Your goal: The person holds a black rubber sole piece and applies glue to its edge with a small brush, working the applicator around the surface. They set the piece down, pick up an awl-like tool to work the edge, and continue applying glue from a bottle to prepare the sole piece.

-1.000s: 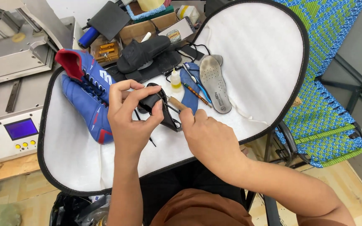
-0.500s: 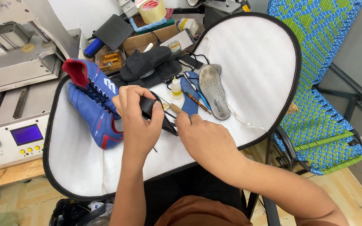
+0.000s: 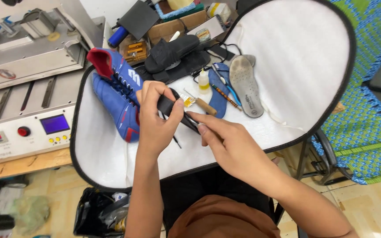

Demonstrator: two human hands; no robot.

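Since earlier frame: both hands shifted left, closer together. Left hand [image 3: 155, 119] pinches small black flexible strip [image 3: 173, 108] above white padded board [image 3: 287, 44]; right hand [image 3: 225, 141] pinches its lower end. Blue lace-up boot [image 3: 115, 94] lies untouched; work looks mid-way.

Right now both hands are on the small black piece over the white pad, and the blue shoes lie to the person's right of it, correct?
Not quite. Both the left hand and right hand hold the small black piece over the white pad, but the blue shoes lie to the person's left, as the head view shows.
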